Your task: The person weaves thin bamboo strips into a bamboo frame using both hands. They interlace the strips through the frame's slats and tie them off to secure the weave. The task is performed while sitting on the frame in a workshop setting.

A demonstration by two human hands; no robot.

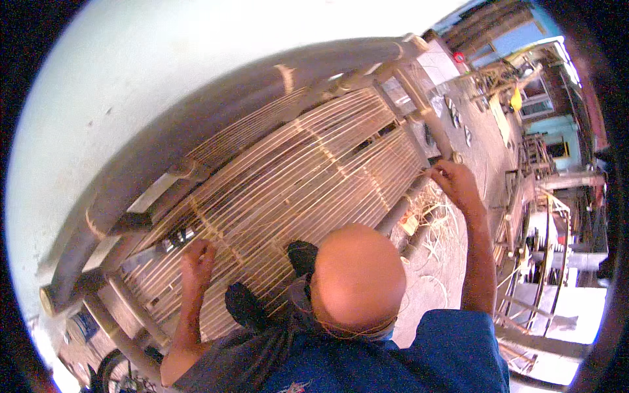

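Observation:
My left hand point(198, 254) is closed in a loose pinch above the left part of a slatted bamboo bench point(275, 173). Whatever its fingers hold, if anything, is too small to make out. At the right end of the bench, by a thick bamboo pole point(436, 131), my right hand point(453, 182) is raised with thumb and fingers pinched together. What sits between those fingertips is blurred. Long thin slats run along the seat, crossed by pale bindings point(321, 147). A thin pale strand point(357, 335) curves over bare skin in the lower middle.
A thick dark bamboo rail point(216, 92) runs along the bench's back, against a white wall point(131, 65). Pale shavings point(432, 219) lie on the floor at right. Wooden frames point(534, 216) and poles crowd the far right; a wheel point(118, 372) shows lower left.

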